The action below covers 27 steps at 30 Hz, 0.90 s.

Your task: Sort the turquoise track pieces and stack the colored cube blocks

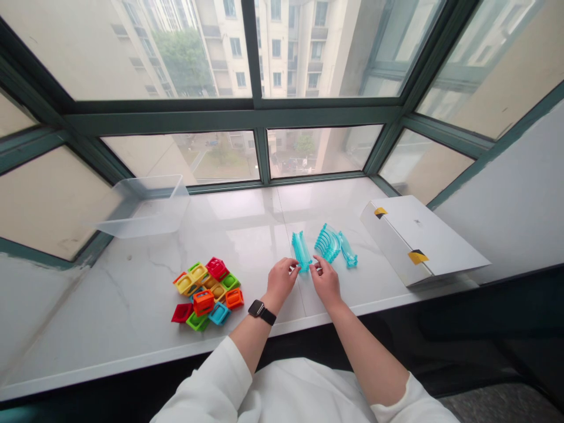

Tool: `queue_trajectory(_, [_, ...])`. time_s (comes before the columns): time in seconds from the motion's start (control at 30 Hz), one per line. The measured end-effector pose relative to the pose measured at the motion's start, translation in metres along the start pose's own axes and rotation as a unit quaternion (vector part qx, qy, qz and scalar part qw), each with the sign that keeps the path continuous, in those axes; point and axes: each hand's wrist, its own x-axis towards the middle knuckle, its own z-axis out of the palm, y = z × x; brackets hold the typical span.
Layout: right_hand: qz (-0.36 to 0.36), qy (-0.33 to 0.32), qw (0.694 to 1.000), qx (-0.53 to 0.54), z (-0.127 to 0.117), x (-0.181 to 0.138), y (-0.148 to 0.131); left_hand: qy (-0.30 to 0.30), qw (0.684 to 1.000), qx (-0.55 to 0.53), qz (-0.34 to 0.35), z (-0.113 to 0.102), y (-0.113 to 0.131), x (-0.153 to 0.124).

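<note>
A straight piece of clear turquoise plastic track (301, 249) lies on the white marble-look sill, its near end between my two hands. My left hand (282, 280), with a dark watch on its wrist, pinches the near left corner of that piece. At the opposite corner, my right hand (325, 278) has thumb and finger closed on the same end. Just beyond my right hand rests a curved turquoise track piece (328, 242), with a narrower straight turquoise piece (348, 250) touching or close to its right side.
A heap of colourful plastic blocks (209, 294) lies to the left. Behind it, a clear plastic bin (145, 223) stands near the window. A white box (427, 238) with yellow-and-black tabs sits at the right. The sill's front edge (370, 307) runs close under my forearms.
</note>
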Motion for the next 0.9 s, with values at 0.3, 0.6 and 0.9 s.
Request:
queue_trajectory(0.3, [0.018,-0.036,0.999,0.000,-0.005,-0.050,0.021,-0.068,0.996,-0.016,-0.054,-0.020,-0.036,-0.056])
queue_trajectory(0.6, [-0.057,-0.123,0.988,-0.071,-0.004,-0.054,0.023,-0.009,0.995,-0.100,-0.023,-0.073,-0.032,-0.105])
queue_trajectory(0.9, [-0.090,-0.128,0.983,-0.099,-0.003,-0.054,0.027,0.276,0.953,0.125,0.005,-0.202,-0.057,-0.112])
